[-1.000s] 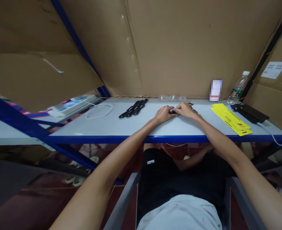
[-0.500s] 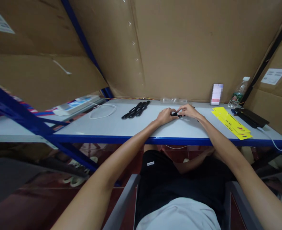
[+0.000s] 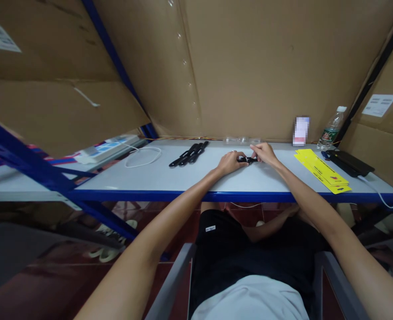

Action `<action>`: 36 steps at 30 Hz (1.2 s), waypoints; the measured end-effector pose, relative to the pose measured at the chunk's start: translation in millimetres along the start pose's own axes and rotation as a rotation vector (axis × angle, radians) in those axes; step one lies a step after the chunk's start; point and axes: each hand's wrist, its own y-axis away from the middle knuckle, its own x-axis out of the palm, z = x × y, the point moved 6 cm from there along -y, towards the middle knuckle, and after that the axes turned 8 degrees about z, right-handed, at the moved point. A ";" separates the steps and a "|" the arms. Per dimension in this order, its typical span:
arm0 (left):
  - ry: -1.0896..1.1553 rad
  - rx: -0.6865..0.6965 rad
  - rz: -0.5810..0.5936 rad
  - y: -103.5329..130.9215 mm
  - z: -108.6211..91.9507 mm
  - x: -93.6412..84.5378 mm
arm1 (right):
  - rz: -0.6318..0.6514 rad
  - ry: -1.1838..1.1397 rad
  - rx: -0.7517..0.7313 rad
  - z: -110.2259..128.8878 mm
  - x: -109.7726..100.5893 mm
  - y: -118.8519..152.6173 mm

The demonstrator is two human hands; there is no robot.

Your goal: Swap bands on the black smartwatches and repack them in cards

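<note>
My left hand (image 3: 230,163) grips the left end of a glossy black object (image 3: 249,160) lying low over the white tabletop (image 3: 163,180). At its right end is my right hand (image 3: 263,154), fingers bent together against the object; whether they pinch something small is too small to tell. Several similar long black pieces (image 3: 189,154) lie side by side, slanted, left of my hands. Yellow printed cards (image 3: 323,171) overlap to the right of my right hand.
A clear plastic piece (image 3: 242,140) lies at the back edge. On the right are a phone with a blurred screen (image 3: 301,131), a bottle (image 3: 331,129) and a black case (image 3: 351,163). A white cable (image 3: 143,156) loops at left, beside a power strip (image 3: 108,149).
The fingers of my right hand have shifted slightly up and right, showing more of the black object's right end. My left hand stays on it.
</note>
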 end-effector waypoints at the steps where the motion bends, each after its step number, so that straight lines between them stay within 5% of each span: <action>1: -0.001 0.002 0.000 0.4 -0.6 -0.4 | 0.003 0.006 -0.001 2.3 0.9 2.0; 6: -0.004 0.005 0.005 1.5 -2.1 -1.5 | 0.141 -0.151 -0.013 10.3 12.7 5.6; 10: -0.009 0.003 0.004 1.2 -1.4 -1.1 | 0.004 -0.152 -0.048 9.7 2.5 4.7; 16: -0.014 0.004 0.003 0.7 -0.2 -0.5 | 0.068 -0.099 -0.008 7.2 10.9 3.8; 27: -0.013 0.002 0.006 1.1 -1.1 -0.9 | -0.027 -0.049 -0.026 16.4 0.4 10.2; 32: -0.013 0.005 0.011 0.6 -0.7 -0.4 | 0.102 -0.228 0.008 12.1 11.6 5.6; 36: -0.021 0.002 0.006 1.2 -1.6 -0.9 | 0.024 -0.202 -0.026 8.4 5.6 2.8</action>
